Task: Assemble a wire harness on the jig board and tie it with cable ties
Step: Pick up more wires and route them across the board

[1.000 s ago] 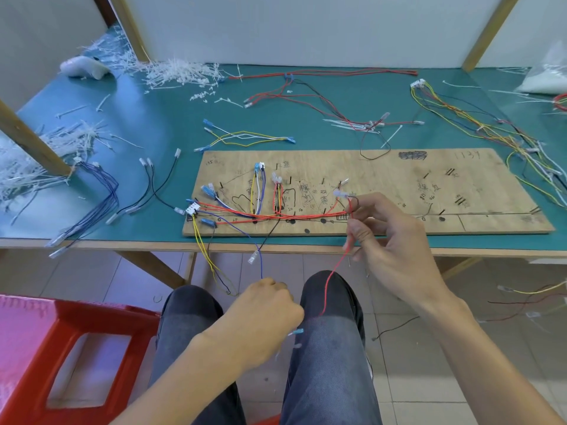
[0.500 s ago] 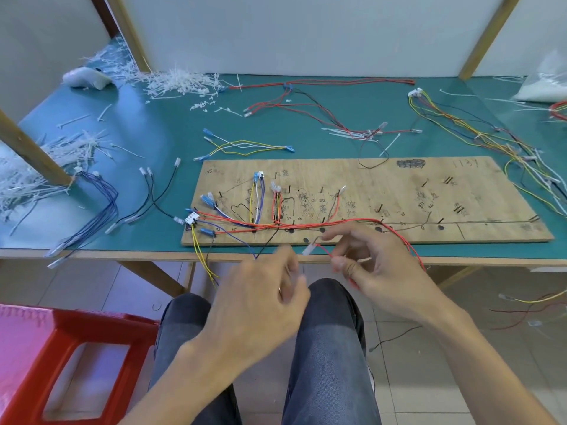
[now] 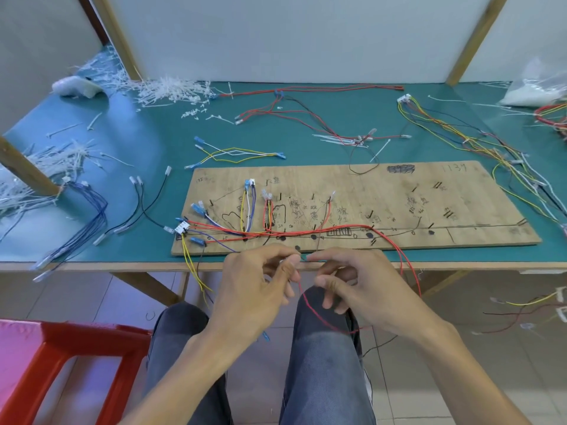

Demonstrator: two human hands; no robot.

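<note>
As left hand pinches red wire, right hand's grip touches it.

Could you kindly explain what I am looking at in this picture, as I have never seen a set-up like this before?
There is no machine here. A seated person works with bare hands, and the one camera sits on their head, looking forward and down, so you see their arms and knees. On the green table lies a wooden board with pegs and pen marks, and coloured wires are already laid along it. Around it lie loose wires, and at the back left is a heap of white cable ties. A red stool stands at lower left. The left hand pinches the end of a red wire that runs off the board and loops over the lap. The right hand brings its forefinger tip to that end; whether it holds the wire I cannot tell.
</note>
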